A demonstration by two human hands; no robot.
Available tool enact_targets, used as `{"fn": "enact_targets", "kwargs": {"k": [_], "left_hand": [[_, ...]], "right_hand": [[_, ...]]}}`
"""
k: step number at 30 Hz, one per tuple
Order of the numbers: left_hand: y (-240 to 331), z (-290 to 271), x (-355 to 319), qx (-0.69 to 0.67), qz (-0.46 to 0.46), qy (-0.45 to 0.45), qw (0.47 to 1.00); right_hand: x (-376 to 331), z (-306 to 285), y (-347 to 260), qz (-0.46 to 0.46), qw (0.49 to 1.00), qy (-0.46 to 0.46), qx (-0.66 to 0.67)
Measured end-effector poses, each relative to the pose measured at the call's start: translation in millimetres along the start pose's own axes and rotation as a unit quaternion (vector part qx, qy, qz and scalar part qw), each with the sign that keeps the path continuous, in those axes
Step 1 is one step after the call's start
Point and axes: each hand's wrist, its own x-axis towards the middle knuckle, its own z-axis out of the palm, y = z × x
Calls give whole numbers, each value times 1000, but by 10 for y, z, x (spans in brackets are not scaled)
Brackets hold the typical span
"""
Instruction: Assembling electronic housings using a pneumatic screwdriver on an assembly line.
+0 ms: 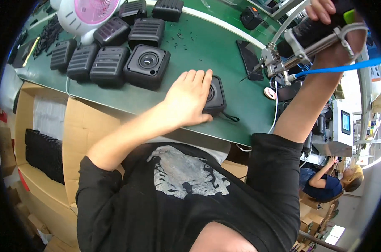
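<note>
My left hand (187,100) grips a black box-shaped speaker (218,100) near the table's front edge. Its fingers stretch over the top and the thumb lies along the near side. A round cone shows on the speaker's upper face, and a wrist strap (230,118) hangs off its right side. Raised at the upper right, my right hand (321,11) has its fingers wrapped round a black powered screwdriver (306,34) with metal rods and a clamp. A thin bit points left from the tool, above a dark phone-like slab. A blue hose (337,68) runs from its fitting.
Several black ribbed speakers (108,65) stand at the left, one with its cone up (148,61). Behind them is a pink and white fan (91,12). Small dark screws (184,38) lie scattered. An open cardboard box (89,130) stands front left. Another person (331,182) works far right.
</note>
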Motion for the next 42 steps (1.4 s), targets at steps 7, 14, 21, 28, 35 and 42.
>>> {"fn": "enact_targets", "kwargs": {"k": [7, 14, 21, 28, 35, 42], "left_hand": [[-185, -67, 137, 15, 29, -65, 997], [-198, -6, 95, 68, 35, -47, 996], [-132, -70, 122, 62, 13, -89, 994], [-211, -75, 51, 63, 49, -51, 996], [-174, -170, -262, -148, 83, 112, 979], [-211, -172, -334, -179, 105, 140, 968]], "right_hand": [[-36, 185, -99, -6, 999, 46, -19], [-47, 203, -92, -26, 999, 34, 16], [-2, 291, -6, -45, 997, 15, 63], [16, 156, 83, -111, 986, 29, -124], [31, -15, 121, -91, 995, 0, -40], [-32, -33, 194, -135, 989, -57, -26]]}}
